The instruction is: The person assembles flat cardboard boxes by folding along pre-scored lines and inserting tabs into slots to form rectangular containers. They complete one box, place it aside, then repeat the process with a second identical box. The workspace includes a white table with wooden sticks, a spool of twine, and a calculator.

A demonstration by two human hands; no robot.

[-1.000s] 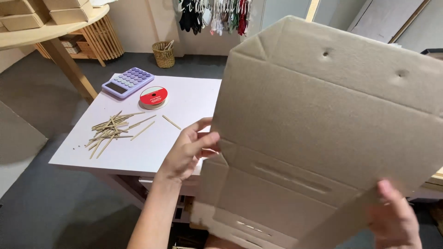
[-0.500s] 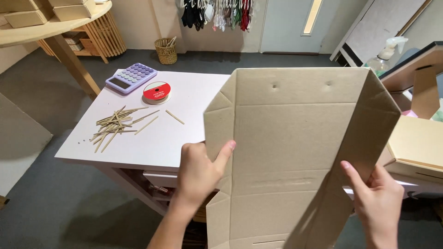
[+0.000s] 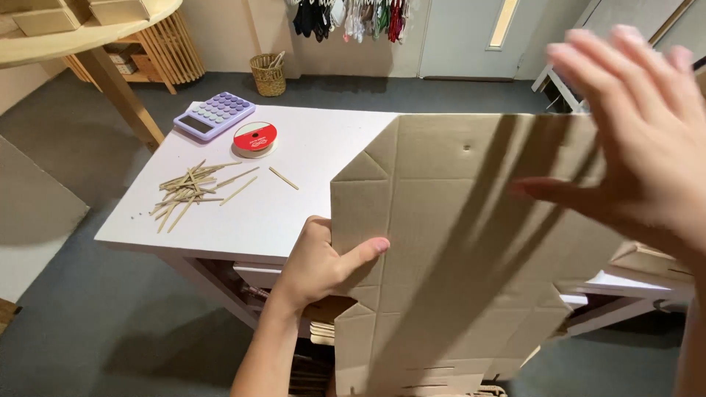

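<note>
Head view: the left hand [image 3: 320,265] pinches the left edge of the flat cardboard box [image 3: 456,250], thumb on its face, held upright over the white table [image 3: 294,213]. The right hand [image 3: 640,140], fingers spread, hovers blurred above the box's right side, holding nothing.

Looked steeply down from head height, close over the hands and flat cardboard box [image 3: 471,250], desk [image 3: 294,213] just beyond.

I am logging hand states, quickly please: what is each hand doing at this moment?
Left hand: closed on the left edge of the flat cardboard box, thumb on its front.
Right hand: open, fingers spread, raised in front of the cardboard, holding nothing.
</note>
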